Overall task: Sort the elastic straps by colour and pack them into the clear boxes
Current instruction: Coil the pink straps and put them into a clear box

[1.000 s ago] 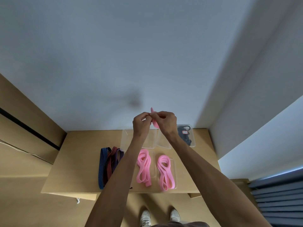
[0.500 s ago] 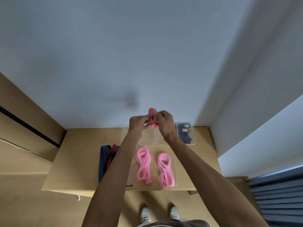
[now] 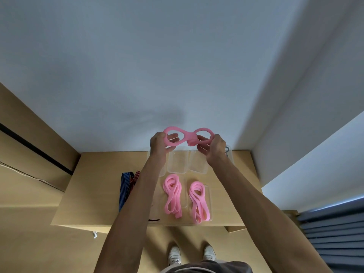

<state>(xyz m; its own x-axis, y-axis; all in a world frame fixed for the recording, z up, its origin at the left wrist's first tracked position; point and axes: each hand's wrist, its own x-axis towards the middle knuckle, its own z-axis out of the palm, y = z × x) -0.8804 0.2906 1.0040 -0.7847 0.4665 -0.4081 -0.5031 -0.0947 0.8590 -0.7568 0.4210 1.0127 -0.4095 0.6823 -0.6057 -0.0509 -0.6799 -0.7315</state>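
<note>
A pink elastic strap (image 3: 186, 136) is stretched into a figure-eight between my left hand (image 3: 159, 143) and my right hand (image 3: 213, 145), held in the air above the far side of the table. Each hand grips one loop. Below, two coiled pink straps (image 3: 172, 196) (image 3: 199, 201) lie in clear boxes (image 3: 209, 194) on the near half of the table. Blue and red striped straps (image 3: 128, 184) lie to the left, partly hidden by my left forearm. Two clear boxes (image 3: 177, 163) with nothing in them stand under my hands.
The small wooden table (image 3: 94, 186) stands against a white wall. A further clear box (image 3: 229, 154) with dark items peeks out behind my right hand. A small dark thing (image 3: 154, 220) lies at the table's front edge. My white shoes (image 3: 174, 255) show below.
The pink strap was bunched between my hands close together. My hands have moved apart and the strap now spreads into two open loops.
</note>
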